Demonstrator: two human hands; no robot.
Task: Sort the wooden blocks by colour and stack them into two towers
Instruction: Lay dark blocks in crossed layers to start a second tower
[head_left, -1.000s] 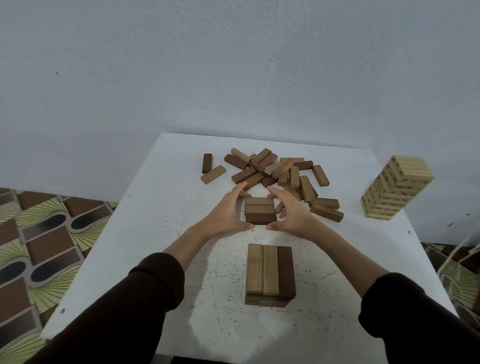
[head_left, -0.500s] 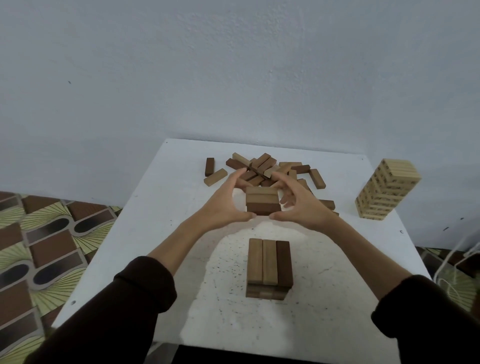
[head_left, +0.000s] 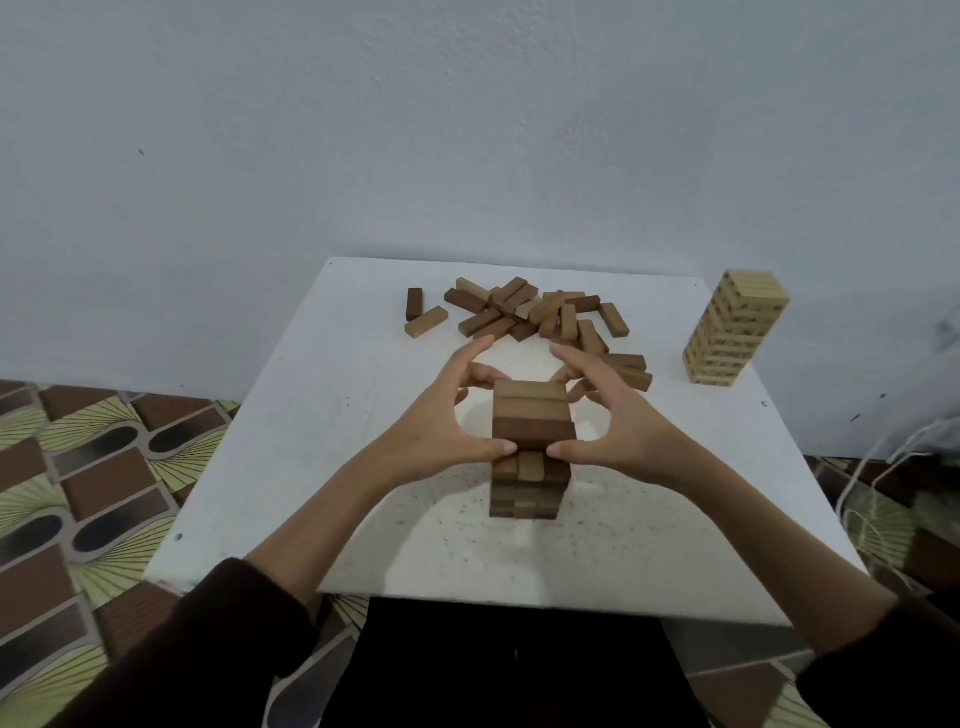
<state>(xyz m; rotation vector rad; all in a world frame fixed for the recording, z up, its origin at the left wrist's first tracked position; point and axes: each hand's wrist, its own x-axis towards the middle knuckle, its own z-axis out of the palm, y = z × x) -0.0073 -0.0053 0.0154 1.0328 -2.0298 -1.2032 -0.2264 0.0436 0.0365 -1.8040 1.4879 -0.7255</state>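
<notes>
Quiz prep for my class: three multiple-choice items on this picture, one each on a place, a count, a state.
1. The pale tower stands: A at the table's far right; B near left; C centre.
2. Blocks in the held row: A two; B three; C five.
3. The held row is: A lying untouched; B in one hand; C between both hands.
A: it stands by the right edge. B: three lie side by side. C: left hand and right hand pinch it over the short tower.

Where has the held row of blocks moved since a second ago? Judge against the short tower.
Yes: the row of three blocks moved nearer, from beyond the short tower to over its top.
</notes>
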